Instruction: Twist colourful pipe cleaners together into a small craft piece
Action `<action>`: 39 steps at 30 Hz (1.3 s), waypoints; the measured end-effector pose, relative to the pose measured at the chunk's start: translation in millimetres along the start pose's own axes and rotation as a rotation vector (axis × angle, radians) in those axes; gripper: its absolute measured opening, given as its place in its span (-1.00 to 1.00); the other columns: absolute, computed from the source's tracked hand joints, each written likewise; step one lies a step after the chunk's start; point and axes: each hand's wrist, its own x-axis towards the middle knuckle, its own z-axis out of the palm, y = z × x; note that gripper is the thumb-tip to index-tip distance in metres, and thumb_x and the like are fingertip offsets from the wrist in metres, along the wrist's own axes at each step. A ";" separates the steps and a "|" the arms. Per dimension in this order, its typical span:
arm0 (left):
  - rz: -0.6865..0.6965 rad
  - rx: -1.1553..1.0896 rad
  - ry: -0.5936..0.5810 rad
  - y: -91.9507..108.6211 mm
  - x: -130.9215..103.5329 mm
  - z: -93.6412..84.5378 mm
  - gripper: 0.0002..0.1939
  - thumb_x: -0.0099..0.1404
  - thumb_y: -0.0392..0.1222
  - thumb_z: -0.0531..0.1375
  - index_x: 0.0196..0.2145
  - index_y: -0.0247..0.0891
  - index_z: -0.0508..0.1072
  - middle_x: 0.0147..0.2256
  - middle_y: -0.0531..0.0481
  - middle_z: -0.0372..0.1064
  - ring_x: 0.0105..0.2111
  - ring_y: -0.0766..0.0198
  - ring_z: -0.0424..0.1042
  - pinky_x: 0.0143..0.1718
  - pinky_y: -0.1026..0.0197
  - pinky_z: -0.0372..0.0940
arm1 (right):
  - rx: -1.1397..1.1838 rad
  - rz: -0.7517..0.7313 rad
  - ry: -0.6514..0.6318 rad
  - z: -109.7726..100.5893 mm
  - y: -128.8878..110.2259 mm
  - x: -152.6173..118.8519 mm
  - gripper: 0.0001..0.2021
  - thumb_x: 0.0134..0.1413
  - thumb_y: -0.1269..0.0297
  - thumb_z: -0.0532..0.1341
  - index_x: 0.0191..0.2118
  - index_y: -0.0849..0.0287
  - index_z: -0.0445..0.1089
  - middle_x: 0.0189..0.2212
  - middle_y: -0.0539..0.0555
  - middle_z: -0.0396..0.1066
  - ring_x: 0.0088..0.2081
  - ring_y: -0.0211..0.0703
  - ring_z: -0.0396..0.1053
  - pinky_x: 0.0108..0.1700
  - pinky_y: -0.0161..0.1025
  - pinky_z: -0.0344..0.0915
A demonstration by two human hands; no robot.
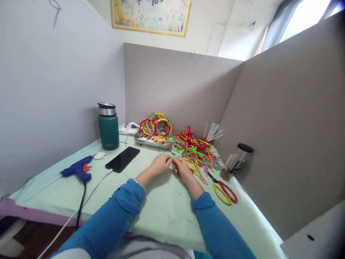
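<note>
My left hand [161,163] and my right hand [182,168] meet over the middle of the table, fingertips pinched together. Between them is a thin light-blue and green pipe cleaner [175,156], mostly hidden by the fingers. Just beyond and to the right spreads a tangled heap of coloured pipe cleaners [192,144], in red, green, orange and grey. Some yellow and orange strands reach close to my right hand. Scissors [225,192] with one red and one yellow handle loop lie to the right of it.
Left on the table are a blue glue gun [78,169], a black phone [123,159] on a white cable, and a green bottle [108,131]. Behind stands a metal tray [153,144] with pipe-cleaner rings [148,126]. A clear jar [238,160] leans at right. Grey partitions [178,82] surround the table.
</note>
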 end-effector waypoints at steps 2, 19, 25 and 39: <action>0.000 0.003 -0.002 0.1 0.0 -0.1 -0.66 0.30 -0.11 -0.06 -0.46 -0.28 0.42 -0.50 -0.02 0.39 -0.50 0.31 0.27 -0.48 0.29 -0.01 | -0.004 -0.004 0.000 -0.1 0.3 0.0 -0.63 -0.12 -0.05 0.23 -0.52 0.18 0.18 -0.71 -0.13 0.19 -0.77 -0.45 0.03 -0.73 -0.41 -0.15; -0.001 0.023 -0.015 -0.5 -0.2 -0.1 -0.65 0.31 -0.12 -0.07 -0.41 -0.28 0.44 -0.45 -0.05 0.42 -0.45 0.28 0.32 -0.44 0.29 0.04 | -0.029 -0.006 -0.001 -0.1 -0.4 -1.0 -0.63 -0.10 -0.05 0.22 -0.51 0.18 0.19 -0.70 -0.12 0.19 -0.76 -0.46 0.02 -0.73 -0.42 -0.15; -0.004 0.037 -0.021 -0.4 0.0 0.1 -0.65 0.31 -0.12 -0.07 -0.40 -0.28 0.45 -0.44 -0.05 0.43 -0.44 0.28 0.33 -0.43 0.29 0.05 | -0.024 -0.004 0.000 -0.1 0.1 0.1 -0.62 -0.11 -0.05 0.21 -0.52 0.18 0.18 -0.70 -0.13 0.20 -0.77 -0.46 0.02 -0.73 -0.42 -0.14; -0.006 0.039 -0.035 -0.5 -0.1 0.5 -0.63 0.32 -0.10 -0.09 -0.38 -0.27 0.46 -0.43 -0.06 0.43 -0.43 0.27 0.34 -0.40 0.29 0.10 | -0.024 -0.005 0.001 0.8 -3.0 -2.0 -0.63 -0.12 -0.05 0.22 -0.53 0.17 0.18 -0.71 -0.13 0.19 -0.76 -0.46 0.02 -0.73 -0.41 -0.13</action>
